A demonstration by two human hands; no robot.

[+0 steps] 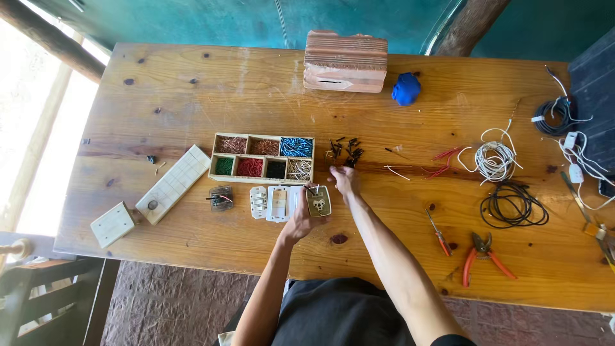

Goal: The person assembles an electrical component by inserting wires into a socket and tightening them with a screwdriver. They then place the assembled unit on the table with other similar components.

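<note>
My left hand [300, 221] holds a small square brass-coloured switch plate [318, 201] with short wires sticking out of it, just above the table. My right hand [343, 179] reaches forward, fingers pinched near a scatter of short dark wire pieces [344, 150]; whether it grips one I cannot tell. A wooden compartment box [261, 158] with several sorts of coloured wire bits sits left of the hands. White switch modules [273, 203] lie below the box, beside my left hand.
A wooden block [345, 61] and a blue lump [405, 88] stand at the back. White wire coil [495, 160], black wire coil [514, 204], orange pliers [483, 253] and cutters [439, 234] lie right. Wooden lid [173, 183] and small box [113, 224] lie left.
</note>
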